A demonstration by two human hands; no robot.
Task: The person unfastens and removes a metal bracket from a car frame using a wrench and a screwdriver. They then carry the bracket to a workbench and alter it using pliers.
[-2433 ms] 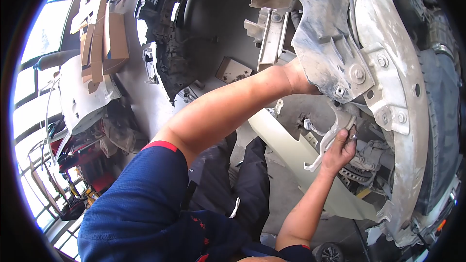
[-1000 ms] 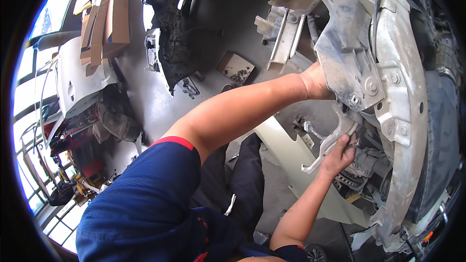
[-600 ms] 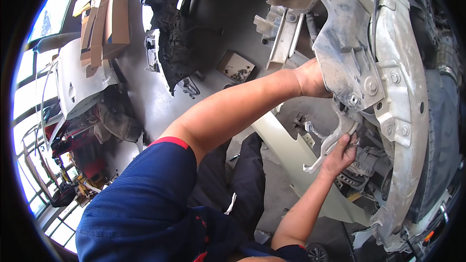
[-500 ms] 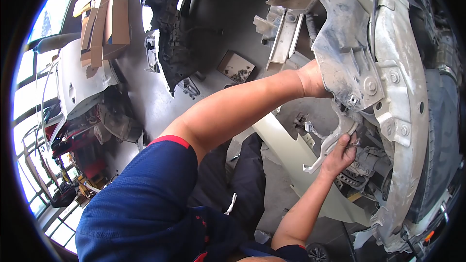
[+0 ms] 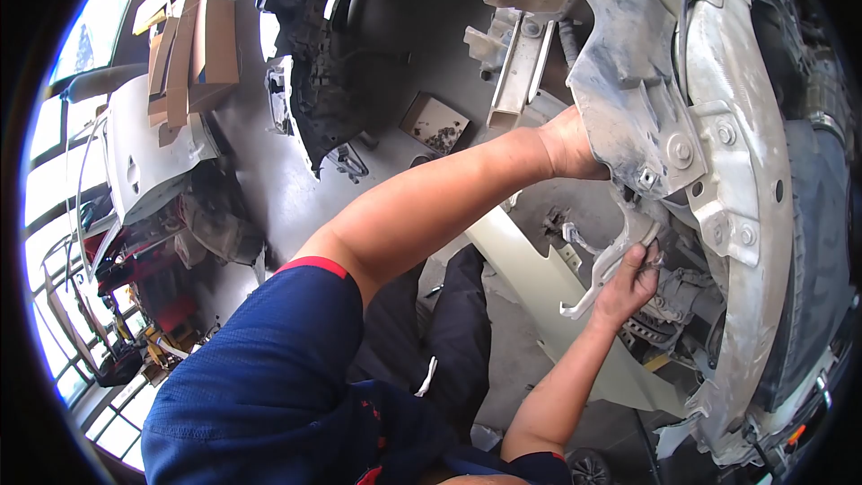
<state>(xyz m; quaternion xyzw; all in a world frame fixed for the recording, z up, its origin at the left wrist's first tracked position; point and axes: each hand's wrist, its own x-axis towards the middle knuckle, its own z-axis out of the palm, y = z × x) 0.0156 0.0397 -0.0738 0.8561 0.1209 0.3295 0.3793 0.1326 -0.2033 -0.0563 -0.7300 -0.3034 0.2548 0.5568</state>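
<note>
Pale bracket (image 5: 607, 265) sits just below the dusty metal plate (image 5: 624, 112); the right hand (image 5: 627, 289) grasps it, thumb uppermost. Left hand (image 5: 579, 145) lies partly behind the plate; fingers hidden, grip indeterminable. Cream panel (image 5: 530, 283) is beneath; small box (image 5: 420, 136) on floor.

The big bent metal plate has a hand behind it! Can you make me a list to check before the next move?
1. Right hand has a hold on the curved bracket: ok, thumb and fingers are on it.
2. Left hand has a good hold: cannot tell, its fingers are hidden behind the plate.
3. Big bolt is in the plate: ok, its head shows; how tight it is, I cannot tell.
4. Gloves on: not ok, the hands are bare.
5. Small box is out of the hands' way: ok, it sits apart on the floor.
</note>
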